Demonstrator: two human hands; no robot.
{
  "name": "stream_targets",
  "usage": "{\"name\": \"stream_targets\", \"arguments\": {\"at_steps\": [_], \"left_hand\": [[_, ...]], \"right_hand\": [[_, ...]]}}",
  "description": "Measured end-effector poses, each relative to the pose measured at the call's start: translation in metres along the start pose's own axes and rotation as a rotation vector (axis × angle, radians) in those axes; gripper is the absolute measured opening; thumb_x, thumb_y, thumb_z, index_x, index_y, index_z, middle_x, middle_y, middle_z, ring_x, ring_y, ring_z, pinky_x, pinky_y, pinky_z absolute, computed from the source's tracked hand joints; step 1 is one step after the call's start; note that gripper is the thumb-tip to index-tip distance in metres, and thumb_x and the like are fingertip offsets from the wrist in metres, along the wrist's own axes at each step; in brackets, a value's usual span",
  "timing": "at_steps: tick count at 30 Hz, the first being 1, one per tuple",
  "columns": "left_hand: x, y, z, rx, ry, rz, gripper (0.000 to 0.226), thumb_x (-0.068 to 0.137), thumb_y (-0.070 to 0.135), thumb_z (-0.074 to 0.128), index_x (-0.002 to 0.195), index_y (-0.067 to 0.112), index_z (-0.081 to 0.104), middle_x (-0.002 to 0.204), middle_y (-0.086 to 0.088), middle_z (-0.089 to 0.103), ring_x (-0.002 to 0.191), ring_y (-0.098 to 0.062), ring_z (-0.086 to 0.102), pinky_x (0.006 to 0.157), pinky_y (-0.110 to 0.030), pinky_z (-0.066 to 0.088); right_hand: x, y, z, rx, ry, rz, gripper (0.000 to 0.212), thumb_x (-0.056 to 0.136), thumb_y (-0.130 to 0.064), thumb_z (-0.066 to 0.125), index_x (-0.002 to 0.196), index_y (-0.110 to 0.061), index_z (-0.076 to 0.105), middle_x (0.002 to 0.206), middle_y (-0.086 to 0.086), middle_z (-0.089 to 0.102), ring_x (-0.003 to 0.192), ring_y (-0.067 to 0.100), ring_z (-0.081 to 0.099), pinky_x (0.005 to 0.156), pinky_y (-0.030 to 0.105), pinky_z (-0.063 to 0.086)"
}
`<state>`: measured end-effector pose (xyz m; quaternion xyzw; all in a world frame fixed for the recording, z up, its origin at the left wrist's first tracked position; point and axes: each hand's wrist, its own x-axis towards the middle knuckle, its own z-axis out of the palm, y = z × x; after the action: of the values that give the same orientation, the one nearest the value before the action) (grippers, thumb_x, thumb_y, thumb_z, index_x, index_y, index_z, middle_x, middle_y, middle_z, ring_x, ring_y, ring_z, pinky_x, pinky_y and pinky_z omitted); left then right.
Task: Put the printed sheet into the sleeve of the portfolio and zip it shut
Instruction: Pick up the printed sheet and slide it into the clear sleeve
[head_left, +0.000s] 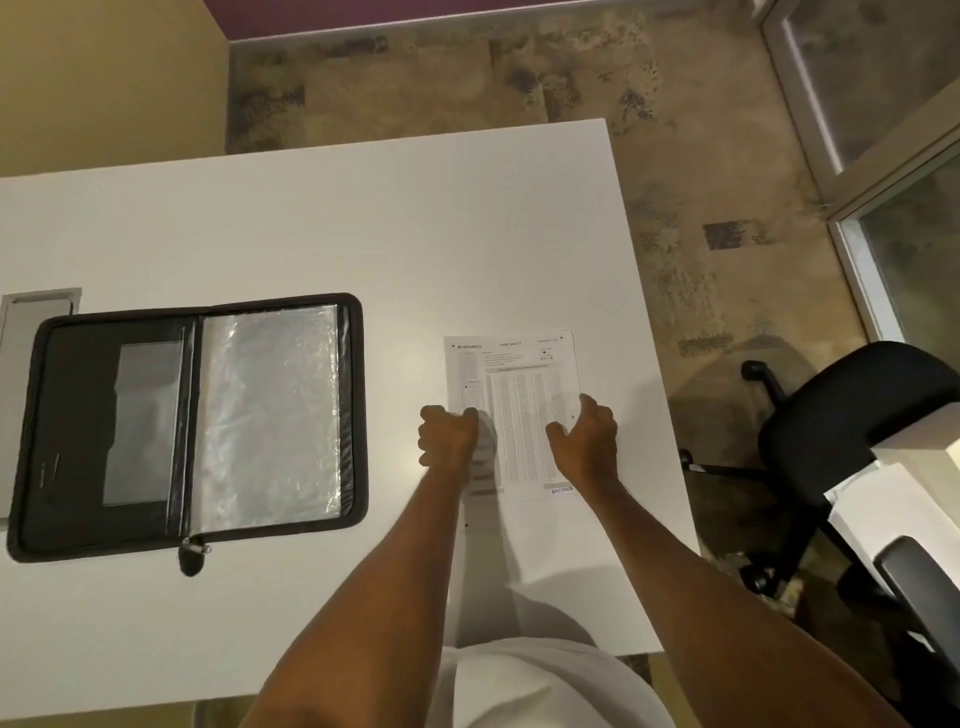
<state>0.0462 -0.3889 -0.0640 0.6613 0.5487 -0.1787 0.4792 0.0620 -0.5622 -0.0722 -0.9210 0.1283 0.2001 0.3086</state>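
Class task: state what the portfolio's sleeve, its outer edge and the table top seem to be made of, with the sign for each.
Sleeve: likely clear plastic film, glossy; it glints and wrinkles.
Outer edge: probably black woven fabric, matt, with a zip pull that looks metallic.
Table top: smooth white, perhaps laminate; even, faint sheen.

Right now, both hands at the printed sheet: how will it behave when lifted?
The printed sheet looks like a single thin page lying flat on the table, so probably floppy and very light. It will likely sag unless supported at both sides, where the left hand and right hand sit. Flush on a smooth top, an edge may be hard to catch.
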Motion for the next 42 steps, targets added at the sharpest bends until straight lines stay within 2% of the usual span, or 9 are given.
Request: {"name": "stream_targets", "arguments": {"at_steps": [3, 7, 13, 20, 23, 27, 35, 39, 42], "left_hand": [[0.004, 0.000, -0.005, -0.167, -0.119, 0.008, 0.018, 0.090, 0.012, 0.065, 0.100, -0.003, 0.064, 0.096, -0.020, 0.065, 0.078, -0.026, 0.062, 0.066, -0.029, 0.049], [0.010, -0.002, -0.008, -0.111, -0.086, 0.020, 0.029, 0.089, 0.020, 0.068, 0.109, -0.002, 0.064, 0.112, -0.012, 0.064, 0.094, -0.029, 0.064, 0.075, -0.036, 0.055], [0.013, -0.008, -0.013, -0.243, -0.182, 0.048, 0.045, 0.091, 0.008, 0.066, 0.070, 0.022, 0.029, 0.070, 0.001, 0.027, 0.059, -0.016, 0.023, 0.055, -0.027, 0.025], [0.018, -0.015, -0.020, -0.229, -0.228, 0.014, 0.044, 0.094, 0.003, 0.061, 0.064, 0.020, 0.034, 0.054, 0.005, 0.036, 0.050, -0.013, 0.027, 0.047, -0.021, 0.023], [0.015, -0.022, -0.026, -0.206, -0.239, 0.049, 0.016, 0.095, -0.004, 0.055, 0.082, 0.004, 0.061, 0.083, -0.009, 0.067, 0.068, -0.023, 0.052, 0.062, -0.033, 0.043], [0.017, -0.032, -0.032, -0.225, -0.229, 0.093, 0.027, 0.097, -0.006, 0.057, 0.112, 0.003, 0.077, 0.112, -0.021, 0.077, 0.089, -0.034, 0.070, 0.094, -0.055, 0.060], [0.029, -0.039, -0.061, -0.301, -0.385, 0.114, 0.029, 0.100, -0.001, 0.063, 0.126, 0.005, 0.073, 0.113, -0.015, 0.079, 0.090, -0.028, 0.077, 0.078, -0.039, 0.065], [0.041, -0.038, -0.088, -0.305, -0.463, 0.130, 0.029, 0.099, 0.004, 0.067, 0.127, 0.009, 0.074, 0.118, -0.016, 0.078, 0.097, -0.029, 0.074, 0.090, -0.046, 0.062], [0.044, -0.031, -0.109, -0.310, -0.509, 0.185, 0.030, 0.100, 0.005, 0.067, 0.129, 0.010, 0.072, 0.126, -0.019, 0.074, 0.105, -0.032, 0.072, 0.095, -0.049, 0.057]], "right_hand": [[-0.003, -0.001, 0.001, 0.007, 0.000, -0.007, 0.059, 0.094, -0.018, 0.070, 0.145, -0.001, 0.047, 0.136, 0.025, 0.055, 0.129, 0.040, 0.052, 0.103, 0.047, 0.052], [-0.008, -0.001, 0.003, 0.003, 0.010, -0.012, 0.060, 0.093, -0.016, 0.070, 0.145, 0.001, 0.046, 0.139, 0.025, 0.054, 0.132, 0.041, 0.050, 0.105, 0.047, 0.050], [-0.012, -0.003, 0.003, -0.004, 0.003, -0.024, 0.057, 0.094, -0.016, 0.068, 0.144, 0.002, 0.047, 0.141, 0.024, 0.055, 0.133, 0.039, 0.048, 0.108, 0.048, 0.049], [-0.015, -0.002, 0.002, -0.005, 0.008, -0.048, 0.055, 0.094, -0.014, 0.068, 0.142, 0.003, 0.048, 0.140, 0.024, 0.055, 0.131, 0.040, 0.050, 0.107, 0.050, 0.050], [-0.015, -0.001, 0.000, 0.010, -0.006, -0.047, 0.052, 0.095, -0.016, 0.068, 0.141, 0.001, 0.050, 0.139, 0.022, 0.057, 0.130, 0.037, 0.051, 0.107, 0.049, 0.051], [-0.015, 0.000, -0.001, 0.012, -0.009, -0.036, 0.054, 0.095, -0.016, 0.068, 0.142, 0.001, 0.049, 0.141, 0.021, 0.056, 0.132, 0.037, 0.050, 0.108, 0.049, 0.051], [0.005, 0.010, -0.015, 0.199, -0.111, 0.023, 0.068, 0.094, -0.024, 0.075, 0.150, -0.003, 0.043, 0.141, 0.018, 0.054, 0.131, 0.033, 0.054, 0.111, 0.048, 0.048], [0.015, -0.005, -0.037, 0.713, -0.430, 0.066, 0.040, 0.095, -0.025, 0.075, 0.133, -0.025, 0.059, 0.137, 0.005, 0.069, 0.111, 0.012, 0.074, 0.087, 0.027, 0.063], [0.016, -0.018, -0.042, 0.812, -0.659, 0.006, 0.037, 0.099, -0.023, 0.071, 0.135, -0.027, 0.064, 0.136, -0.002, 0.070, 0.120, 0.016, 0.071, 0.098, 0.035, 0.060]]}}
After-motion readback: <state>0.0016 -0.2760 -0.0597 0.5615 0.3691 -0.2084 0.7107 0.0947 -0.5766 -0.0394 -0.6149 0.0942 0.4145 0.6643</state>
